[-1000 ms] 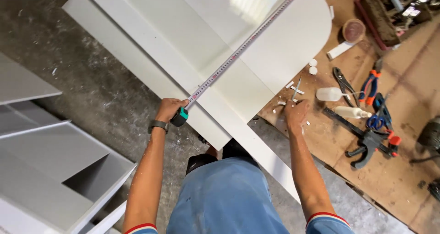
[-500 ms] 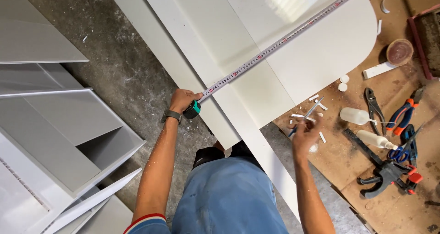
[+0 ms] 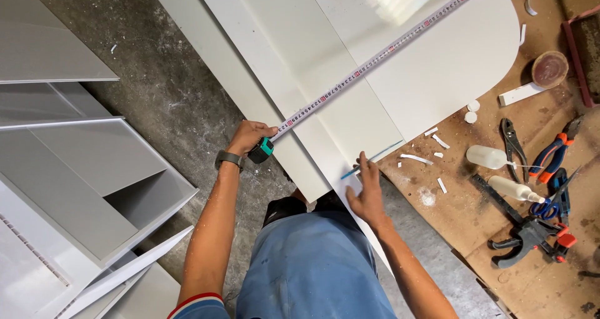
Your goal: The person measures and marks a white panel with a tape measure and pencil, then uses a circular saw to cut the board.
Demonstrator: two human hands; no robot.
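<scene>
Across the white panel (image 3: 350,75) a tape measure (image 3: 375,57) was kept stretched, its case gripped by the left hand (image 3: 250,137), while the right hand (image 3: 365,194) (fingers loosely spread) had been shifted onto the panel's near edge beside a blue pencil (image 3: 372,159).

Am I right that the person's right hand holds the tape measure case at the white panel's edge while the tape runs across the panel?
Not quite: the head view shows the left hand holding the tape measure case. The right hand rests on the white panel; the tape does run across it.
</scene>
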